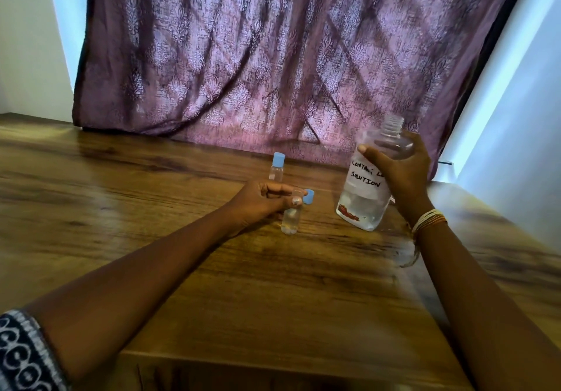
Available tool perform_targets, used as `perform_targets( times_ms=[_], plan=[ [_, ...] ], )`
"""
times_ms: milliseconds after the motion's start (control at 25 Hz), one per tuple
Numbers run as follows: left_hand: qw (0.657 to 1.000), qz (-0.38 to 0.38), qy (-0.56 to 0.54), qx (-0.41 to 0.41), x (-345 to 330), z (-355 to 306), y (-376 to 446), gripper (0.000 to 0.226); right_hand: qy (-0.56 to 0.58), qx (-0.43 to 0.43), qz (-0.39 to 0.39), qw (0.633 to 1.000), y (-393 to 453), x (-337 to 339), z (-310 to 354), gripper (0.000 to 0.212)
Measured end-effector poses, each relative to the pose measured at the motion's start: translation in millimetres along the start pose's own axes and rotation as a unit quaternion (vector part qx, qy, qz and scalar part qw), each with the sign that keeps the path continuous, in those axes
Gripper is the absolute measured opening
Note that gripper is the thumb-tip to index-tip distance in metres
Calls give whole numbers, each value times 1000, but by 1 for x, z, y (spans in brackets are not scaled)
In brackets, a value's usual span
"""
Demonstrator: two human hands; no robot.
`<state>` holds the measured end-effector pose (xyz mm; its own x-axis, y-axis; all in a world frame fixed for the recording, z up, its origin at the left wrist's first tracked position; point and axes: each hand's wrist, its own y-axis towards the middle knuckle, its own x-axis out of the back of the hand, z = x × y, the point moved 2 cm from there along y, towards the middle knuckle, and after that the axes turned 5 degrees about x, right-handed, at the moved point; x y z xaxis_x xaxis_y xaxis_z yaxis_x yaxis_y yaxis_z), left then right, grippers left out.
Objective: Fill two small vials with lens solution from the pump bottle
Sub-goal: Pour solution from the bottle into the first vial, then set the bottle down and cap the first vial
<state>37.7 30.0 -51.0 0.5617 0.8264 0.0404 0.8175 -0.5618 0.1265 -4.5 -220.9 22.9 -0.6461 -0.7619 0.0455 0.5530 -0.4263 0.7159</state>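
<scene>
My right hand (397, 175) grips a large clear bottle (364, 202) labelled "contact lens solution". Its neck is open with no pump on it, and it tilts slightly just above or on the wooden table (182, 223). My left hand (264, 201) holds a small clear vial (290, 219) upright on the table; its blue flip cap (308, 198) hangs open at the top. The vial holds some clear liquid. A second small vial (276, 172) with a shut blue cap stands behind my left hand.
A purple patterned curtain (273, 57) hangs along the table's far edge. A clear object (408, 254), partly hidden, lies under my right wrist. White walls stand at both sides. The table's near edge (273, 357) lies below my forearms.
</scene>
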Motion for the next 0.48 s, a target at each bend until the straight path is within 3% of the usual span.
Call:
perform_targets(
  times_ms=[240,280,400,480],
  plan=[
    [1000,3,-1,0,1,1,0,32,35,-66,61,995,-1,1,-12,84],
    [1000,5,0,-1,0,1,1,31,38,-84,87,992,-4,4,-13,85],
    [1000,8,-3,-3,0,0,0,24,17,-131,214,968,-10,16,-16,55],
    [1000,11,-9,-3,1,1,1,24,-21,-158,277,948,-13,23,-25,60]
  ],
)
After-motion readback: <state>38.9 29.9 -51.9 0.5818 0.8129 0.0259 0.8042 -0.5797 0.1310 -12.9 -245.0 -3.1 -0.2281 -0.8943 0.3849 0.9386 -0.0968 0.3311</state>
